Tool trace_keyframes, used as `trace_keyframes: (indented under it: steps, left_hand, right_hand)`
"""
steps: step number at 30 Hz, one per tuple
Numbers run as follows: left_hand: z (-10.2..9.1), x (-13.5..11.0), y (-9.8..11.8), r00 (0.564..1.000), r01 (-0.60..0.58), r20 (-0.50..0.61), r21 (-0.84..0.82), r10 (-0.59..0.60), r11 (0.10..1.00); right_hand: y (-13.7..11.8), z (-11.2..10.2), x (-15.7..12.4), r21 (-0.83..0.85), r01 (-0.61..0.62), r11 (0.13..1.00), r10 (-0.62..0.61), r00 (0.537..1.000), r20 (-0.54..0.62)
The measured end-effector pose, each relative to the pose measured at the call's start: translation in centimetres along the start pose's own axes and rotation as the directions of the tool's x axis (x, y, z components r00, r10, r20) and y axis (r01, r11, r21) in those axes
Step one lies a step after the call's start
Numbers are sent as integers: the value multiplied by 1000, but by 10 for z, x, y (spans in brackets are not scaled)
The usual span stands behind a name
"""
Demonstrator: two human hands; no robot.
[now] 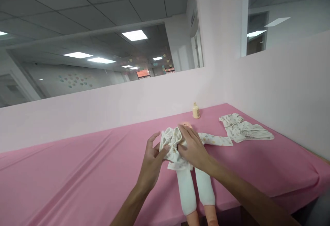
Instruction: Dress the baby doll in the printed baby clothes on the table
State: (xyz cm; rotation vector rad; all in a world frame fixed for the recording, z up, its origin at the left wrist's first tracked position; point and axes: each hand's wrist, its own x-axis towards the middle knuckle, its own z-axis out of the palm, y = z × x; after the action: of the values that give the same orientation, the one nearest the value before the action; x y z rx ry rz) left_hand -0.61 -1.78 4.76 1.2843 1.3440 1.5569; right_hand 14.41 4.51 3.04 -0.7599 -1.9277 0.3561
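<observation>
The left hand's [152, 160] thumb and fingers pinch the bunched printed shirt [173, 155]; the right hand's [192, 147] fingers press into its folds, tips partly buried, so I cannot tell whether they grip. The shirt lies over the doll's torso, the doll [186, 190] on the pink bed [103, 181]. Its head is mostly hidden behind the right hand; the frame cuts off its feet. The bottle's [196, 111] label is illegible.
</observation>
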Motion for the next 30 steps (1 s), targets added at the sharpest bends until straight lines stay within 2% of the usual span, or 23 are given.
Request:
trace_keyframes:
  steps: [3,6,7,8,9,11,13,14,16,17,20,22,26,30]
  left_hand:
    - [-6,-23,15,980,59,188,0,-58,998]
    - [-19,-30,21,902,-3,427,146,-60,989]
    - [-22,-29,22,885,-47,461,229,-66,972]
    - [-25,-28,24,887,-99,457,323,-63,941]
    - [-27,-25,28,909,-160,416,419,-32,894]
    - [-30,-16,39,947,-277,298,579,117,766]
    - [-33,-5,56,929,-371,264,655,261,658]
    - [-34,1,66,915,-402,298,648,270,647]
    - [-36,11,86,901,-404,380,567,208,718]
    - [-36,16,94,913,-357,370,521,172,775]
    - [-31,21,107,962,-191,253,353,103,916]
    - [-26,20,110,973,-131,216,231,80,964]
    - [-17,17,112,983,-98,162,98,81,990]
    - [-12,19,116,977,-172,154,159,147,972]
  right_hand:
    - [-8,-20,-1,117,-54,992,43,995,88]
    - [-20,-40,-7,323,-157,933,89,972,216]
    - [-23,-46,-7,378,-192,906,102,964,246]
    - [-25,-51,-6,422,-223,879,116,957,264]
    - [-28,-56,-4,454,-247,856,132,954,269]
    - [-31,-67,4,484,-255,837,150,958,246]
    - [-32,-77,15,481,-215,850,130,970,203]
    - [-33,-82,19,474,-197,858,124,976,181]
    - [-33,-92,27,449,-218,866,158,973,167]
    - [-33,-96,30,434,-256,864,198,965,173]
    - [-35,-105,32,344,-327,880,289,944,156]
    - [-38,-110,31,278,-282,918,262,959,107]
    - [-40,-121,28,173,-155,973,141,986,87]
    - [-41,-131,27,30,-53,998,51,996,77]
